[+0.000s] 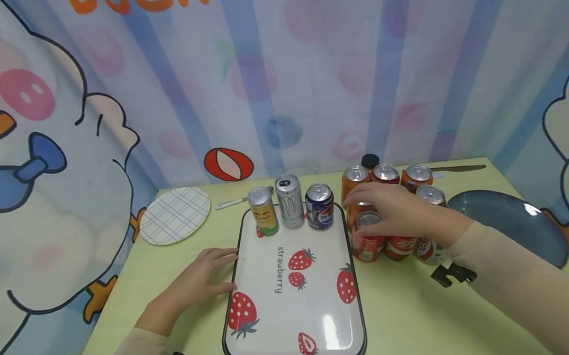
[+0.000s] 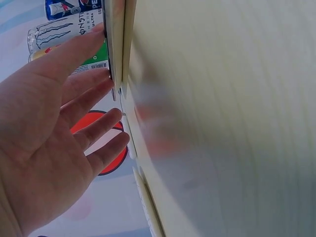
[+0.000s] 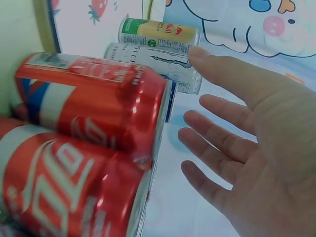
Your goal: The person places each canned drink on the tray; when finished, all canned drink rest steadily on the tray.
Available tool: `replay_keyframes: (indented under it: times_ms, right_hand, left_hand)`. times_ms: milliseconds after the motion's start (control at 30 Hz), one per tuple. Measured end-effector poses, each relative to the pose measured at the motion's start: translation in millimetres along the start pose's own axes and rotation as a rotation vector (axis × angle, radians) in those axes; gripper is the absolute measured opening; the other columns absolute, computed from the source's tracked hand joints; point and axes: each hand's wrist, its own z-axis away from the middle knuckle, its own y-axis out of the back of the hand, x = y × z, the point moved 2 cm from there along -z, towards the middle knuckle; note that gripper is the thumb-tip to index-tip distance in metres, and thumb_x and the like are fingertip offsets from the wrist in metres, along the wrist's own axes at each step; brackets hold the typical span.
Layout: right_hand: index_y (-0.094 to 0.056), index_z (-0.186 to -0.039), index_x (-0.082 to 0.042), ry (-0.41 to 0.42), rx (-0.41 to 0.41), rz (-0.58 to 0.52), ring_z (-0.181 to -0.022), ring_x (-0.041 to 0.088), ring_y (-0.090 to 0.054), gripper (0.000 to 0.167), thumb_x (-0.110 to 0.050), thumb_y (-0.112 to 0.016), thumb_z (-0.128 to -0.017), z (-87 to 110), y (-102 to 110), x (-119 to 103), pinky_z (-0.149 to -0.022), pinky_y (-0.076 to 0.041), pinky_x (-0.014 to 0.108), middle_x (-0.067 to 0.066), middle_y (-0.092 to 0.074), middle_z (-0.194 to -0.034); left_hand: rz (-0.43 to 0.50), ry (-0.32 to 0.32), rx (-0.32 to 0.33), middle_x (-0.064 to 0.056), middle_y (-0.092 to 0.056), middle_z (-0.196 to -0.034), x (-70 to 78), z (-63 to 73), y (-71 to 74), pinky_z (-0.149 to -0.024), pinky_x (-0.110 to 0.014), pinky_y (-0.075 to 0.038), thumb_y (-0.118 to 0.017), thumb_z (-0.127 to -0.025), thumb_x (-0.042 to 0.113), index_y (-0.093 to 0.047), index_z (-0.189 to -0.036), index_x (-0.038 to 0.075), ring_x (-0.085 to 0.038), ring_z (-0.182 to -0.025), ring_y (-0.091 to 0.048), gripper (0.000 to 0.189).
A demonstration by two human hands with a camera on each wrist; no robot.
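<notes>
My two hands are well apart, fingers loosely spread, and neither grips anything. The left hand [image 1: 205, 277] is at the left edge of a white rectangular tray [image 1: 291, 323] with a black rim and printed strawberries, which lies lengthwise on the pale yellow table [image 1: 400, 313]. My right hand [image 1: 400, 209] hovers over a tight cluster of upright metal drink cans on the table, just beyond the tray's right edge. In that cluster, a red can with blue and white stripes [image 1: 367, 243] stands nearest the tray, a red can with white script [image 1: 401, 248] is next to it, and an orange can [image 1: 354, 181] stands behind, toward the table's far edge. Along the tray's far edge three cans stand upright: a small yellow-and-green can [image 1: 263, 213] at the left corner, a tall silver can [image 1: 290, 203] in the middle, and a dark blue can [image 1: 320, 207] near the right corner. A white paper-like plate with blue checks [image 1: 174, 217] lies by the table's far left corner, and a dark blue-grey oval dish [image 1: 501, 221] sits along the right edge.
</notes>
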Motion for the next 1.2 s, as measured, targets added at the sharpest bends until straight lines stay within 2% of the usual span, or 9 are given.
replay_keyframes:
  times_ms: [167,367,533,767,933,1200]
  right_hand:
    - [-0.072,-0.124,-0.023,0.035,0.003,0.069,-0.121,0.026,-0.065,0.053,-0.031,-0.093,-0.076,14.9,-3,2,-0.099,-0.057,0.050,0.002,-0.069,-0.130]
    - [-0.070,-0.130,-0.013,-0.006,-0.005,0.112,-0.124,0.036,-0.061,0.061,-0.025,-0.094,-0.075,25.4,-4,4,-0.102,-0.055,0.056,0.011,-0.065,-0.135]
    - [-0.071,-0.127,-0.014,0.002,0.003,0.117,-0.120,0.032,-0.064,0.060,-0.019,-0.095,-0.073,24.8,-7,5,-0.099,-0.057,0.053,0.008,-0.067,-0.131]
    - [-0.069,-0.123,-0.015,-0.057,-0.005,0.078,-0.111,0.025,-0.070,0.057,-0.016,-0.095,-0.072,21.3,-12,7,-0.092,-0.062,0.047,0.003,-0.072,-0.118]
    - [-0.070,-0.121,-0.015,-0.036,0.026,0.069,-0.106,0.023,-0.070,0.057,-0.018,-0.095,-0.070,21.4,-12,9,-0.087,-0.063,0.045,0.002,-0.072,-0.114]
    - [-0.071,-0.117,-0.017,-0.022,0.008,0.050,-0.102,0.020,-0.071,0.054,-0.020,-0.096,-0.069,20.5,-13,13,-0.085,-0.063,0.042,0.000,-0.073,-0.111]
  left_hand:
    - [-0.006,-0.002,0.006,-0.007,-0.053,-0.155,-0.5,2.6,1.4,-0.119,-0.059,-0.041,-0.084,-0.086,0.036,-0.061,-0.145,0.012,-0.036,-0.144,-0.045,0.067]
    - [0.013,-0.004,0.009,-0.007,-0.053,-0.155,-0.2,3.9,2.7,-0.119,-0.059,-0.040,-0.084,-0.087,0.036,-0.061,-0.145,0.012,-0.037,-0.144,-0.044,0.068]
    - [0.019,0.003,0.003,-0.008,-0.053,-0.155,-0.5,4.1,2.1,-0.119,-0.060,-0.040,-0.084,-0.087,0.036,-0.060,-0.146,0.012,-0.037,-0.144,-0.044,0.068]
    - [0.016,0.017,-0.003,-0.007,-0.053,-0.156,-0.1,4.0,1.9,-0.119,-0.059,-0.040,-0.084,-0.086,0.036,-0.060,-0.146,0.014,-0.037,-0.145,-0.043,0.068]
    - [0.007,0.020,-0.009,-0.006,-0.052,-0.156,0.5,2.2,1.8,-0.119,-0.059,-0.040,-0.085,-0.086,0.036,-0.060,-0.146,0.014,-0.036,-0.146,-0.043,0.068]
    - [0.004,-0.013,-0.007,-0.007,-0.054,-0.154,-0.4,-1.9,-0.2,-0.119,-0.058,-0.041,-0.085,-0.085,0.037,-0.061,-0.145,0.012,-0.035,-0.144,-0.045,0.069]
